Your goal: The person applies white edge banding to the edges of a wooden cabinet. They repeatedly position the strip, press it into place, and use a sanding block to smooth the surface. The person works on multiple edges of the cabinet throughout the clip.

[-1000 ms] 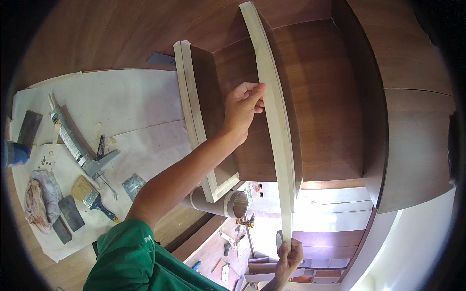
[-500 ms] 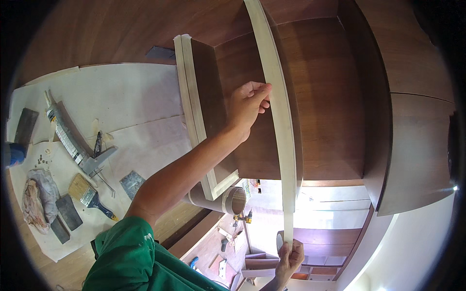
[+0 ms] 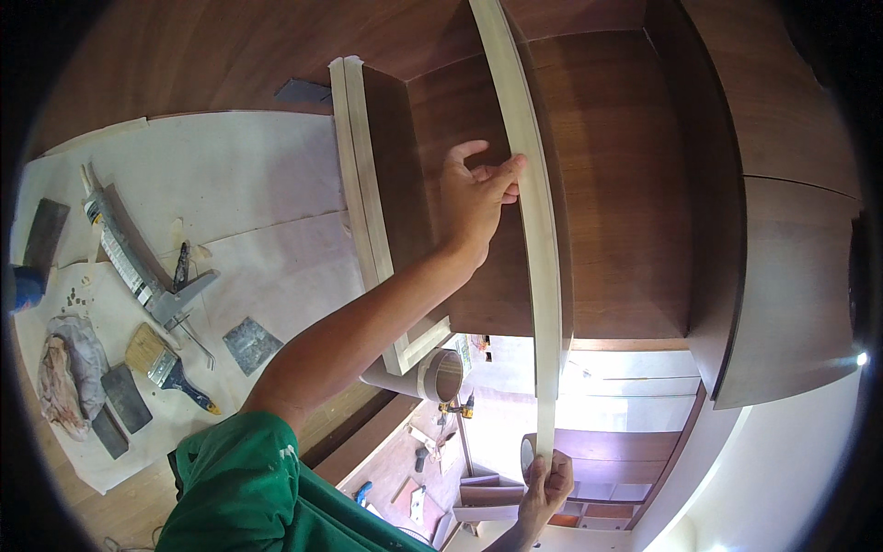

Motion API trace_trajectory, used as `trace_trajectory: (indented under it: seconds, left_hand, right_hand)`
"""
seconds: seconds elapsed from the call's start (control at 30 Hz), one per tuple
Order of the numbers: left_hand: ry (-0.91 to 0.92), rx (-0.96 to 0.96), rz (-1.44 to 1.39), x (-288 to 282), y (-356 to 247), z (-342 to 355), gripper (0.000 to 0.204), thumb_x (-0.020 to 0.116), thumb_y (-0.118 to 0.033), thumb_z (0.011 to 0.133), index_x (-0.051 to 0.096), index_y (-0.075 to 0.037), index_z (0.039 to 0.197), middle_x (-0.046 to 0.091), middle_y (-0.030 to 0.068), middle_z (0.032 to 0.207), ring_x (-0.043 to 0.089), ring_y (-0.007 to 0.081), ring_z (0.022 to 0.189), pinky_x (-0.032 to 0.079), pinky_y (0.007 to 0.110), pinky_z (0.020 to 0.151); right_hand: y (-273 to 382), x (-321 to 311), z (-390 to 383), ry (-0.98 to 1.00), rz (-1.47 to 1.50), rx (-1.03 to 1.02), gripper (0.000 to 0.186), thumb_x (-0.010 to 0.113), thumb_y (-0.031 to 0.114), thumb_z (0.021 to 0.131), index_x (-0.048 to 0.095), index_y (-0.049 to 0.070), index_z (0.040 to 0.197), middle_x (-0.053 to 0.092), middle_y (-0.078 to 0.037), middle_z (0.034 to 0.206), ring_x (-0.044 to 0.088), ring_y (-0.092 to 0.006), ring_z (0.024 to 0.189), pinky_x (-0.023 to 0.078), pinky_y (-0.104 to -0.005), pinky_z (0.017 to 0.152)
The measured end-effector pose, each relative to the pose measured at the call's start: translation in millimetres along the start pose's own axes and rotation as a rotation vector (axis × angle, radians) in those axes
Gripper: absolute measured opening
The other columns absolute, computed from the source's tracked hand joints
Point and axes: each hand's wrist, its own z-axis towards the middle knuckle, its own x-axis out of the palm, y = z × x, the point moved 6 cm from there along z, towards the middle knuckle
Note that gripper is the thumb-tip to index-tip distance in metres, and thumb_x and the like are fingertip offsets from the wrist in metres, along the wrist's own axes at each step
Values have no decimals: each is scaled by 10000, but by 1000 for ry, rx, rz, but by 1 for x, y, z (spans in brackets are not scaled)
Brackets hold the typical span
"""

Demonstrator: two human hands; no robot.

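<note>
A pale strip of masking tape [image 3: 546,423] runs down along the light front edge of a shelf board [image 3: 529,166] in a brown wooden cabinet. My left hand [image 3: 478,198] pinches this edge, thumb on its pale face and the lower fingers curled at its side; the index finger stands away. Below the board's end, my right hand [image 3: 549,483] grips a roll of masking tape [image 3: 528,455], partly hidden by the fingers. Between roll and board the tape hangs straight and taut.
Left, on a pale sheet [image 3: 285,170], lie a caulking gun [image 3: 138,267], a paintbrush [image 3: 166,366], a crumpled rag [image 3: 74,377], dark flat blocks [image 3: 127,397] and a grey plate [image 3: 251,346]. A brown cylinder [image 3: 443,374] and a drill [image 3: 467,405] are farther down.
My left hand has slid a little down the shelf edge, and its index finger has lifted away. My right hand still holds the tape roll in nearly the same place.
</note>
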Motion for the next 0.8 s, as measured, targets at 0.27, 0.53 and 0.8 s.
trace_trajectory:
  seconds: [0.27, 0.53, 0.8]
  left_hand:
    - [50, -66, -33, 0, 4, 4, 309, 825, -257, 907, 689, -5, 1023, 678, 24, 841, 624, 87, 767, 520, 252, 699]
    - [32, -123, -15, -3, 2, 6, 289, 844, -272, 884, 708, -32, 969, 669, 10, 834, 583, 76, 736, 497, 243, 700]
    - [53, -142, -4, -5, 6, 8, 278, 850, -269, 877, 710, -44, 961, 665, 1, 833, 567, 71, 729, 491, 241, 698]
  right_hand:
    - [5, 1, 3, 41, -14, -32, 249, 696, 257, 1014, 628, 17, 1016, 534, 22, 693, 424, -33, 581, 289, -209, 507]
    - [13, 7, 2, 22, 17, -1, 228, 681, 245, 1022, 612, 28, 1017, 531, 23, 704, 427, -35, 594, 301, -212, 528]
    - [9, 7, 1, 23, 0, 5, 193, 678, 213, 1019, 614, 31, 1024, 529, 22, 694, 430, -38, 593, 300, -221, 528]
